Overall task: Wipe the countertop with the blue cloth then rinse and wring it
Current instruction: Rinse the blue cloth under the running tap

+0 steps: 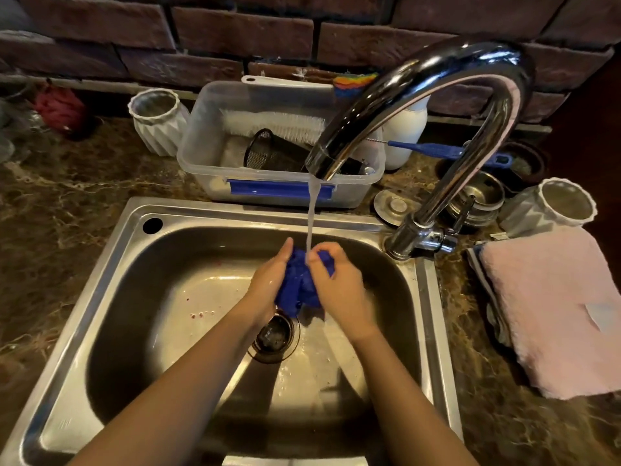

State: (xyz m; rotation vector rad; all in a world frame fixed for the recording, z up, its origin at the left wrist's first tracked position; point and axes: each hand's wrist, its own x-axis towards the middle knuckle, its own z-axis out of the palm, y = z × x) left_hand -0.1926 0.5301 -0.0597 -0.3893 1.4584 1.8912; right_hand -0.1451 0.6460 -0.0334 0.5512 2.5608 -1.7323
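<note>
The blue cloth (299,285) is bunched between both grips, under the stream (311,213), with the drain (274,334) just below them. The right grip (339,287) curls round it. The left grip (268,284) presses its side, but its fingers are hidden, so I cannot tell its hold. Squeezing under running water could splash the worktop (50,213).

This was a home kitchen. A stainless steel sink (235,215) was set into a brown marbled stone counter (50,196), with a curved chrome tap (437,68) running water into it and a dark brick wall (242,31) behind. On the far side of the sink stood a clear plastic tub (199,129) holding a white scrubbing brush (272,124) and a black mesh strainer (265,149). To the right lay a folded pink towel (554,307), near stacked steel bowls (480,196).
</note>
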